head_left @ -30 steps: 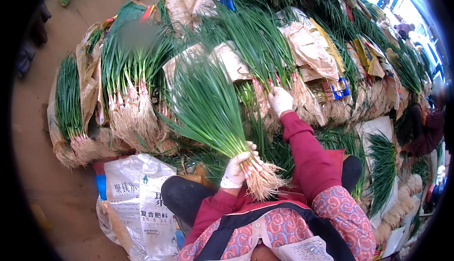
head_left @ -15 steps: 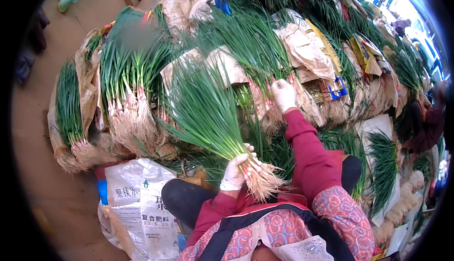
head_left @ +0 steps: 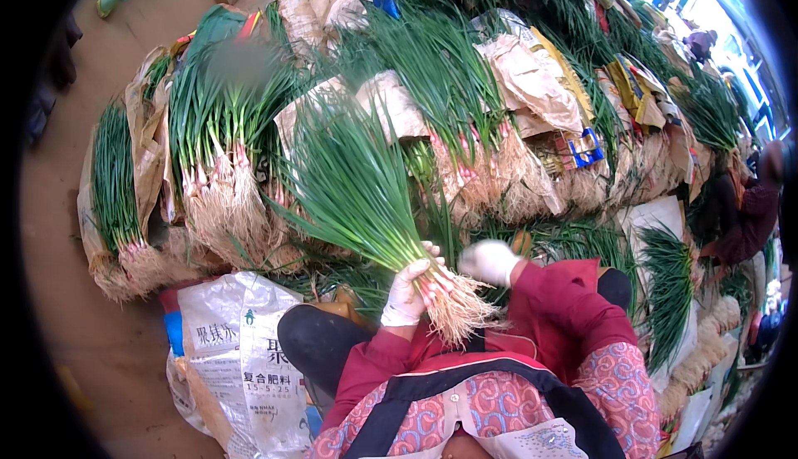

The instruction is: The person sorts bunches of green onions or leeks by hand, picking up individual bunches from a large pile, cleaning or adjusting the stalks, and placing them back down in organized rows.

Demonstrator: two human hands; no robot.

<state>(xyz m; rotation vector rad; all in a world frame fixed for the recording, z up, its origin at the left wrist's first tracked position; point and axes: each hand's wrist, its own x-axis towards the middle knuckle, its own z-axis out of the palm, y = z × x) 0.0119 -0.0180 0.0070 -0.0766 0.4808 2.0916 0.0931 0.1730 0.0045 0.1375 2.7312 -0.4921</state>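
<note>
My left hand (head_left: 407, 294), in a white glove, is closed around the lower stems of a thick bunch of green garlic (head_left: 366, 209). Its long green leaves fan up and to the left; pinkish-white stem bases and pale stringy roots hang below my fingers. My right hand (head_left: 490, 262), also gloved, is just right of the stem bases. Motion smears its fingers, so whether it holds a stalk cannot be seen. Beyond it lies a pile of the same plants (head_left: 453, 85), roots toward me.
More bundles (head_left: 224, 143) lie in a row ahead, partly covered by brown paper sacks (head_left: 532, 85). A white printed sack (head_left: 241, 351) sits at my left knee. At right, another bundle (head_left: 667, 293) lies on pale sheeting, near another person's sleeve (head_left: 752, 218).
My right hand has come back from the pile ahead to beside the held bunch. My left hand keeps its hold; the whole view has shifted slightly.
</note>
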